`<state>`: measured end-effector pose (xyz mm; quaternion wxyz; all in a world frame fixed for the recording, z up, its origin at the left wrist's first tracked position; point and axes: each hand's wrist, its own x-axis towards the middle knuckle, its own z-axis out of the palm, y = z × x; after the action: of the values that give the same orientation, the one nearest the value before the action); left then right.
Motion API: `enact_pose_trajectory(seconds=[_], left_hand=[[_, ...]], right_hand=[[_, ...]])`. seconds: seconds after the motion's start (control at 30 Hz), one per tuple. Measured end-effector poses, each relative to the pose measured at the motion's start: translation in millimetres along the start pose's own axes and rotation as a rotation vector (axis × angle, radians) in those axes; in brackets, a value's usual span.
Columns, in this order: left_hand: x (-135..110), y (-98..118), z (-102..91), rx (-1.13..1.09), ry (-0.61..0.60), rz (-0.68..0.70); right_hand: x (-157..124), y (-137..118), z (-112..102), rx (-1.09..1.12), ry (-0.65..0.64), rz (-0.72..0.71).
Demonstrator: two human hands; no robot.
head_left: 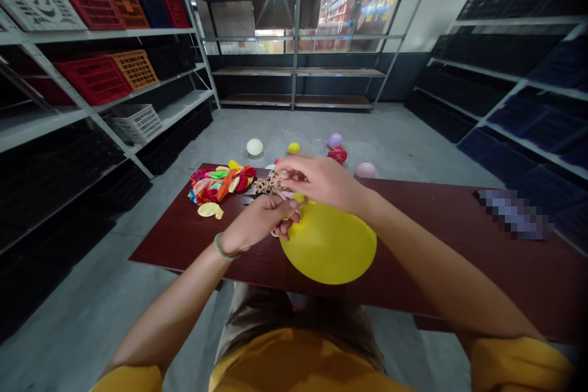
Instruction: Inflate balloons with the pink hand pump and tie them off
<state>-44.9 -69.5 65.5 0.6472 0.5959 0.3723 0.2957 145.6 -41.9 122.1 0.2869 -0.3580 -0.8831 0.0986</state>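
Note:
A large inflated yellow balloon (333, 248) sits at the table's near edge, its neck end toward my left hand. My left hand (266, 217) is closed, with thumb and fingers pinched at the neck; a bit of beige cord shows by its fingers. Above the balloon's top, my right hand (324, 184) reaches leftward with fingers stretched and thumb apart, over the beige cord pile (271, 184). Whether its fingertips touch the cord is unclear. A dark pointed tool, partly hidden, lies beside the cord. Left of that is a heap of colourful uninflated balloons (220, 184), with a pale yellow balloon (210, 211) in front.
The dark red table (427, 220) carries a blurred-out object (514, 214) at its right. Beyond it, several inflated balloons lie on the floor, including a white one (255, 147) and a purple one (335, 140). Shelves with crates (94, 79) line the left side; more shelving (294, 73) stands behind.

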Motion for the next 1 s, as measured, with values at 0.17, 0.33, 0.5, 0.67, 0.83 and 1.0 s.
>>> enact_pose_trajectory(seconds=[0.17, 0.33, 0.5, 0.67, 0.83, 1.0], left_hand=[[2.7, -9.6, -4.9, -0.133, 0.093, -0.003], [3.9, -12.3, -6.1, -0.163, 0.051, 0.004], [3.6, -9.7, -6.2, -0.234, 0.067, 0.004], [5.1, -9.3, -3.5, -0.303, 0.154, 0.052], [8.0, -13.1, 0.3, -0.270, 0.200, 0.116], [14.3, -20.6, 0.6, -0.195, 0.215, 0.177]], right_hand=[[-19.5, 0.2, -17.4, -0.063, 0.100, -0.006], [-32.4, 9.7, -0.7, -0.253, -0.040, -0.172], [-33.8, 4.9, 8.0, -0.292, 0.073, -0.180], [-41.5, -14.0, 11.3, -0.449, 0.172, -0.234], [-53.5, -10.7, 24.2, -0.396, 0.200, -0.225], [-51.5, 0.8, 24.1, -0.189, 0.264, -0.130]])
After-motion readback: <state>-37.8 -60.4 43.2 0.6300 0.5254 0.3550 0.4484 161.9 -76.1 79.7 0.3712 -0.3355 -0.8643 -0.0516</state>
